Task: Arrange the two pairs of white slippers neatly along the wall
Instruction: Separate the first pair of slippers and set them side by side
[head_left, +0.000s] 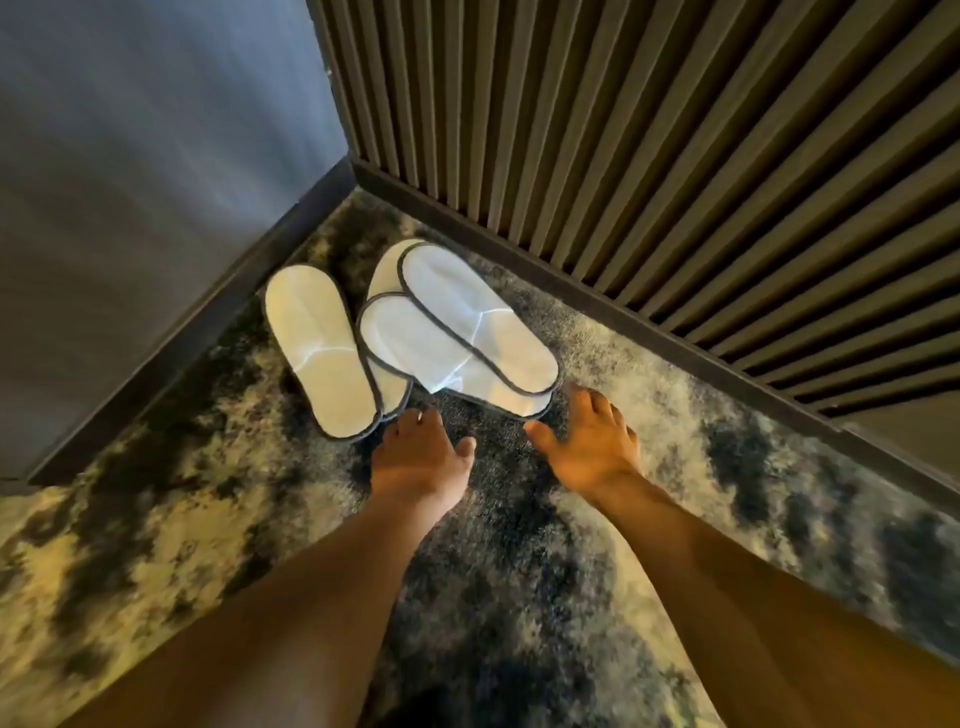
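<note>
Several white slippers with grey piping lie on the patterned carpet in the corner. One slipper lies alone at the left beside the grey wall. To its right, overlapping slippers form a pile: the top one runs diagonally, a second lies partly under it, and another shows only at the edges. My left hand hovers just in front of the left slipper's toe, fingers spread, holding nothing. My right hand is open by the near end of the pile, fingertips close to or touching its edge.
A grey wall with a dark skirting board runs along the left. A ribbed, slatted panel wall with a dark skirting board runs along the right. They meet at a corner behind the slippers. Mottled dark and cream carpet covers the floor.
</note>
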